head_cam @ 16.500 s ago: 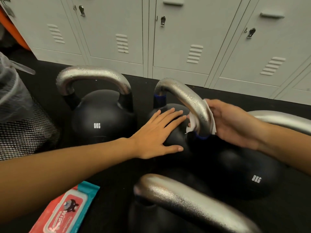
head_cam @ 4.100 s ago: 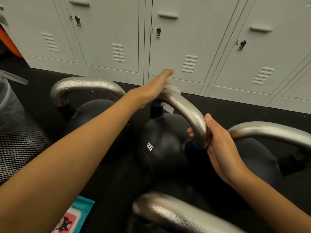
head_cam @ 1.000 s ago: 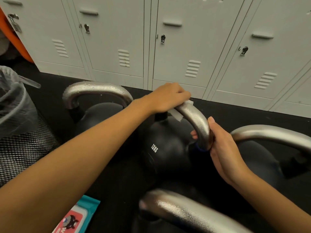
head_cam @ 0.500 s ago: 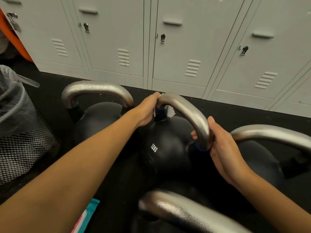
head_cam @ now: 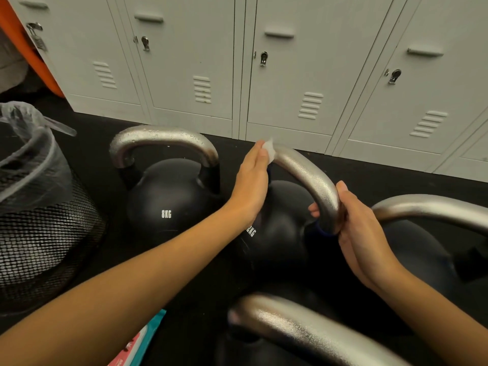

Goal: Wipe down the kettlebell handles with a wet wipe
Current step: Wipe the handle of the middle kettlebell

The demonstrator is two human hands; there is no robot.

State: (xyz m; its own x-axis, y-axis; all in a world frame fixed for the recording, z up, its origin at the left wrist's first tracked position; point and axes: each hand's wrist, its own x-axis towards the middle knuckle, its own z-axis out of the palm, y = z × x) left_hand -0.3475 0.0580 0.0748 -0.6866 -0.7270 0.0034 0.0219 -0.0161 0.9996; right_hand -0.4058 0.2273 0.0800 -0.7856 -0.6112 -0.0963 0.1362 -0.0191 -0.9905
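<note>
Head view: left hand (head_cam: 250,180) presses wet wipe (head_cam: 269,150) on middle handle (head_cam: 306,175), right hand (head_cam: 353,231) gripping it (droplets suggest far-left handle (head_cam: 161,138) done); two look unwiped

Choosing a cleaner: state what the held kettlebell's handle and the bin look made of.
Kettlebell handle: bare metal, apparently steel, with a silvery, finely speckled sheen. Bin: black wire mesh, probably metal, judging by its open grid; a clear plastic liner sits inside.

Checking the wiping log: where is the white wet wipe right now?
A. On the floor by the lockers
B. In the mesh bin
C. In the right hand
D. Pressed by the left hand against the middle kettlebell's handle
D: the left hand presses the wet wipe onto the handle.
</note>
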